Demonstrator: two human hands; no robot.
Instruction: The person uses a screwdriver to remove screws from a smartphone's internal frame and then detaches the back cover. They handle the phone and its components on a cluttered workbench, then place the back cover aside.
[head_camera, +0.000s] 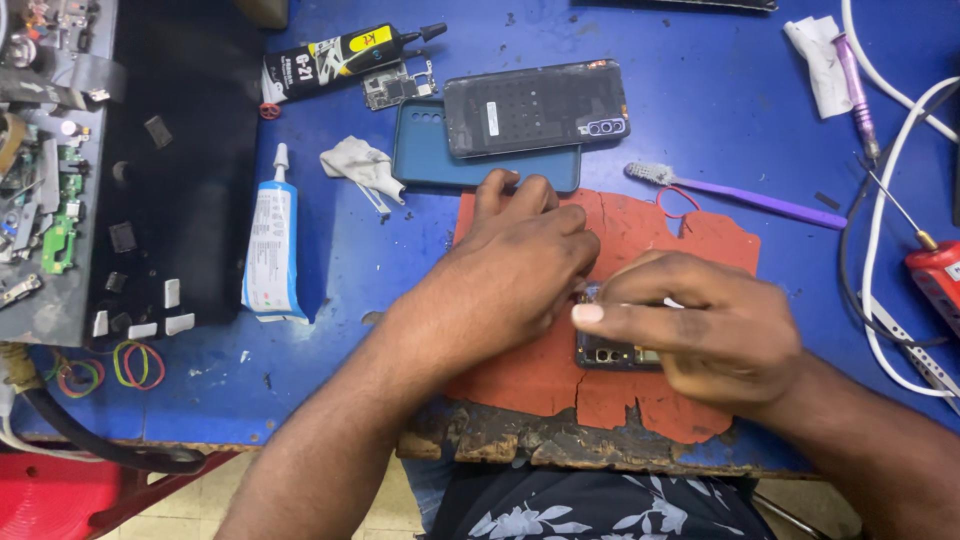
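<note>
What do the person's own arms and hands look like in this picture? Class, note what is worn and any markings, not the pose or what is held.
Both forearms are bare: no sleeves reach into view, and no gloves, watch or rings show. The left hand and the right hand have short, unpainted nails. At the bottom edge, the person wears a dark garment with a pale floral print.

place: phone repair workshop
signs: blue desk (700, 90) with glue tubes (272, 250), circuit boards (60, 240), opened phone back (537, 107), screwdriver (935, 265)
</note>
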